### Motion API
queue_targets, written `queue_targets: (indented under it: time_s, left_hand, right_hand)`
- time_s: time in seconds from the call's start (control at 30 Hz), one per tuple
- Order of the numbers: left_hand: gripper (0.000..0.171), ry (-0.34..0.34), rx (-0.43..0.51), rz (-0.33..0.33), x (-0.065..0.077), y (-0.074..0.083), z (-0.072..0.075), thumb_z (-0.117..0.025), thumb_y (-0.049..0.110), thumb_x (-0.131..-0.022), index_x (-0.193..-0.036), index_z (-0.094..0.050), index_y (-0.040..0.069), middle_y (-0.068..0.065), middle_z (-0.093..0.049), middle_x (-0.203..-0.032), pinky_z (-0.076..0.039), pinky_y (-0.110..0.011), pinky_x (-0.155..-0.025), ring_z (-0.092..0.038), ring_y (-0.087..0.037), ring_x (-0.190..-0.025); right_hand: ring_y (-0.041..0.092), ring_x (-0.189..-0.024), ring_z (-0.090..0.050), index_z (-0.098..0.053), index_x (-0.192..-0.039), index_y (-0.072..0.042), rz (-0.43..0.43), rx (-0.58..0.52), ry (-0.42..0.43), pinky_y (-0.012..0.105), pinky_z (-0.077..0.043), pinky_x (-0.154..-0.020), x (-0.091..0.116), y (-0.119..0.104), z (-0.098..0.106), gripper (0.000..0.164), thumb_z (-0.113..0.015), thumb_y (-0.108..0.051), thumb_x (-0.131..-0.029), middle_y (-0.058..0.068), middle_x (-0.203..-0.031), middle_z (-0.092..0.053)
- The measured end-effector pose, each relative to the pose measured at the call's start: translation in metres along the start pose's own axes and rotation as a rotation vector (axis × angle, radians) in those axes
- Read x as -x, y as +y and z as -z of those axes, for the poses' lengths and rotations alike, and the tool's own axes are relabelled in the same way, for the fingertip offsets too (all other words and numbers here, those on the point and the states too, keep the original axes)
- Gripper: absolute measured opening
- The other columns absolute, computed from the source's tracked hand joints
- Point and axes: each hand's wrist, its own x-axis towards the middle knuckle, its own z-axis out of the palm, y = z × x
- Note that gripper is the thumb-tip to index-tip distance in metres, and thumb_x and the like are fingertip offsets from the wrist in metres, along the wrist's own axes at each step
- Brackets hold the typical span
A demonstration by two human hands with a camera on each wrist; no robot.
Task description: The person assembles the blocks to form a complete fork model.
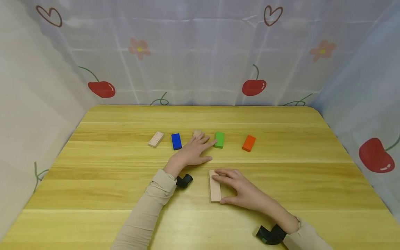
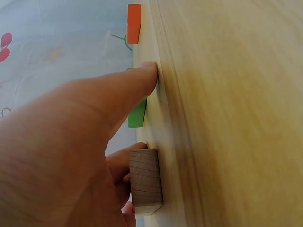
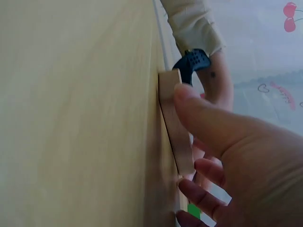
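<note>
Going left to right on the tabletop (image 1: pixel 93 194): speckled wooden block (image 1: pixel 156 139) is lying at a slant, well clear of both hands. Blue block (image 1: pixel 176 141) is sitting next, near the left hand. Left hand (image 1: pixel 194 151) is reaching palm-down, fingers spreading and extending, thumb sticking out apart, so it's not clenching or grasping anything. Far wooden block (image 1: pixel 197 133) is lying at its fingertips, partly hiding behind them; can't tell if they're touching. Near wooden block (image 1: pixel 215 187) is lying closer to the person, long side pointing away from them. Right hand (image 1: pixel 242 189) is grasping that one from the right: thumb is bearing on the near end, fingers are curving over toward the far end. Green block (image 1: pixel 219 140) is standing off beyond it, index finger of the left hand ending right at its left edge. Orange block (image 1: pixel 249 143) is lying rightmost, tilting slightly, well apart from the rest.
</note>
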Motion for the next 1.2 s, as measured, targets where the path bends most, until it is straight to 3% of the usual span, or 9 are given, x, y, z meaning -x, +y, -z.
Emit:
queue_targets:
  time_s: [0.43,0.7,0.87,1.03,1.2]
  left_hand:
    - [0.059,0.027,0.002,-0.013,0.0,0.0,0.0,-0.05,0.034,-0.098,-0.15,-0.025,0.021,-0.013,-0.023,-0.151,-0.003,-0.042,-0.111,-0.005,-0.029,-0.139]
    - [0.051,0.042,-0.074,-0.022,-0.002,0.0,-0.001,-0.043,0.024,-0.101,-0.149,-0.026,0.021,-0.013,-0.026,-0.149,-0.007,-0.044,-0.111,-0.009,-0.03,-0.139]
    - [0.056,0.104,0.014,-0.027,-0.001,-0.006,0.002,-0.048,0.019,-0.1,-0.15,-0.024,0.017,-0.016,-0.02,-0.151,-0.009,-0.045,-0.11,-0.008,-0.031,-0.139]
    - [0.067,0.207,0.156,0.071,0.004,-0.017,0.006,-0.054,0.024,-0.097,-0.152,-0.016,0.015,-0.016,-0.01,-0.154,-0.015,-0.047,-0.109,-0.004,-0.031,-0.139]
    - [0.078,0.221,0.325,0.156,0.007,-0.022,0.008,-0.059,0.029,-0.094,-0.152,-0.009,0.012,-0.019,-0.008,-0.153,-0.024,-0.046,-0.107,-0.011,-0.031,-0.138]
  right_hand:
    - [0.017,-0.129,-0.03,-0.046,-0.141,-0.018,-0.001,0.052,-0.004,0.044,-0.034,-0.1,0.0,-0.003,-0.001,0.065,-0.069,-0.038,-0.084,-0.001,-0.146,-0.034]
    - [0.018,-0.129,-0.031,-0.045,-0.141,-0.016,0.014,0.071,0.008,0.044,-0.033,-0.101,0.0,-0.001,-0.002,0.065,-0.069,-0.039,-0.084,0.0,-0.147,-0.034]
    - [0.018,-0.128,-0.032,-0.045,-0.141,-0.017,0.019,0.071,0.017,0.044,-0.034,-0.1,0.0,-0.001,-0.004,0.065,-0.069,-0.039,-0.085,0.0,-0.146,-0.034]
    - [0.017,-0.127,-0.032,-0.045,-0.141,-0.017,0.013,0.065,0.015,0.043,-0.035,-0.099,0.0,0.0,-0.004,0.065,-0.068,-0.04,-0.085,-0.002,-0.146,-0.034]
    - [0.016,-0.128,-0.031,-0.045,-0.142,-0.018,0.005,0.059,0.01,0.043,-0.035,-0.099,0.002,0.0,-0.004,0.065,-0.068,-0.041,-0.085,-0.003,-0.146,-0.034]
